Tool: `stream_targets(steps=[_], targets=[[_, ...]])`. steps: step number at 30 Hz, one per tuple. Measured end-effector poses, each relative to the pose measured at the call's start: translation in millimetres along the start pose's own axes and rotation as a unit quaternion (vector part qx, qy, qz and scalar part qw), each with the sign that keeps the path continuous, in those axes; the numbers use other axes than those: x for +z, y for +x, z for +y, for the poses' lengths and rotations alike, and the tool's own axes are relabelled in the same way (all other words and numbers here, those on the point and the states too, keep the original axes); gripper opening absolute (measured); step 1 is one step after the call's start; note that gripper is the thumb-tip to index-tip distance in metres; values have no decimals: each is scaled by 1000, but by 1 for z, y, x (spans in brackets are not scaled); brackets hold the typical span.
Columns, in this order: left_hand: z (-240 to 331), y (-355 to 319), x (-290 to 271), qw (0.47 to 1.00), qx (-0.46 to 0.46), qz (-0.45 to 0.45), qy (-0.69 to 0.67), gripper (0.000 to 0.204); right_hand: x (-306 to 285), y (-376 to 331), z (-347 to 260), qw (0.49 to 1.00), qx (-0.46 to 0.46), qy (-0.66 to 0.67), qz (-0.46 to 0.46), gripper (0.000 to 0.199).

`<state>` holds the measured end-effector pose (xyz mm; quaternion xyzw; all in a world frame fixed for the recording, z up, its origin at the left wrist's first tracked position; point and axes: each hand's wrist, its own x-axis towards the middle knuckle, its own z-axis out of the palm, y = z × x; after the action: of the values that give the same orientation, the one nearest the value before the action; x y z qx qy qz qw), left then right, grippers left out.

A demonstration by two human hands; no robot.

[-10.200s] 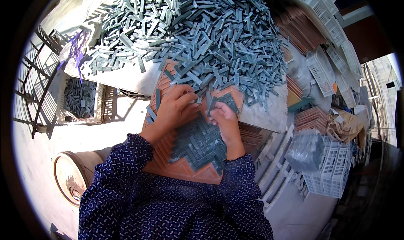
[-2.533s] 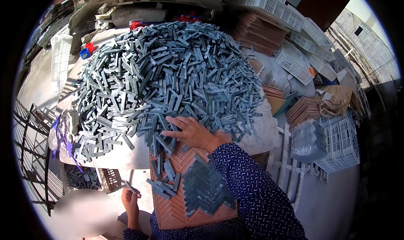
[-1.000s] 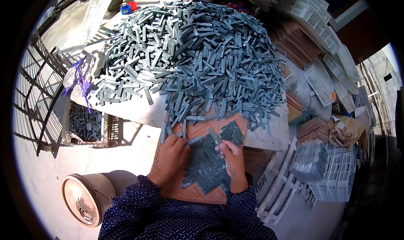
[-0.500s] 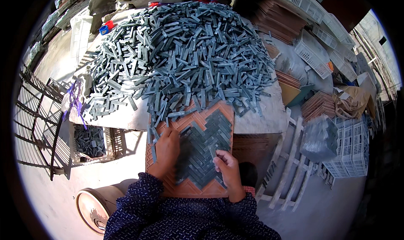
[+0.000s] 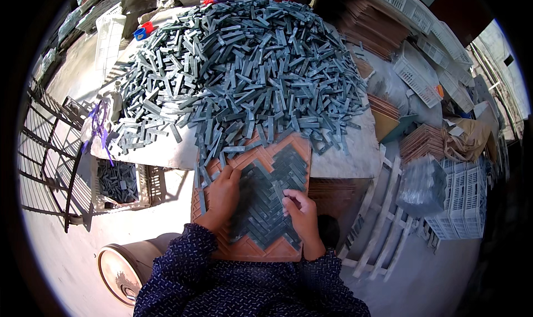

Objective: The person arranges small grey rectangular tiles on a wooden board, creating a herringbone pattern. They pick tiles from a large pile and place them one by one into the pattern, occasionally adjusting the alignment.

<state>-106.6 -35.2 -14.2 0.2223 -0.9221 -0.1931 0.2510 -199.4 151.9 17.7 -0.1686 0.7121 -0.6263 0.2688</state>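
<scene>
An orange-brown mould board [image 5: 266,254] with a zigzag pattern lies before me, its middle filled with dark grey stone strips [image 5: 258,206] in herringbone. My left hand [image 5: 223,197] is closed over the board's left side. A grey strip [image 5: 203,200] shows at its outer edge; the hand hides what its fingers grip. At the right of the laid pattern, my right hand [image 5: 302,214] pinches a small grey strip [image 5: 279,194] against the surface, mostly covered by the fingertips. Beyond the board rises a large heap of loose strips [image 5: 250,73], some spilling onto its far edge.
The heap rests on a pale table [image 5: 338,161]. A crate of strips [image 5: 145,189] and a round bucket [image 5: 119,272] stand at left, near a dark metal rack [image 5: 69,178]. To the right are a pale slatted pallet [image 5: 375,222], white crates [image 5: 463,200] and stacked brown boards [image 5: 422,142].
My right hand has shifted slightly up the board, its fingertips still at the pattern's right side. My left hand has barely moved. The whole view has shifted a little.
</scene>
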Motion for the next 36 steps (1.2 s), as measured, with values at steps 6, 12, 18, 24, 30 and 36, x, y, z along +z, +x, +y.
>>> stream_targets(steps=[6,12,18,24,30,36], targets=[[8,2,-17,998,-10,17,-58,21,10,71,-6,958,-173,-226,24,19],[-2,-35,-18,989,126,-79,-16,50,28,90,-11,939,-173,-298,-4,14],[-5,-43,-22,975,144,-167,2,56,36,91,-12,896,-246,-369,-6,12],[-17,-39,-34,982,147,-122,-8,46,37,89,-19,861,-252,-441,-12,13],[-16,-29,-45,982,147,-114,-43,39,39,92,-18,852,-261,-453,-27,21],[-17,-34,-45,977,126,-132,-108,36,37,94,-17,855,-242,-456,-42,21]])
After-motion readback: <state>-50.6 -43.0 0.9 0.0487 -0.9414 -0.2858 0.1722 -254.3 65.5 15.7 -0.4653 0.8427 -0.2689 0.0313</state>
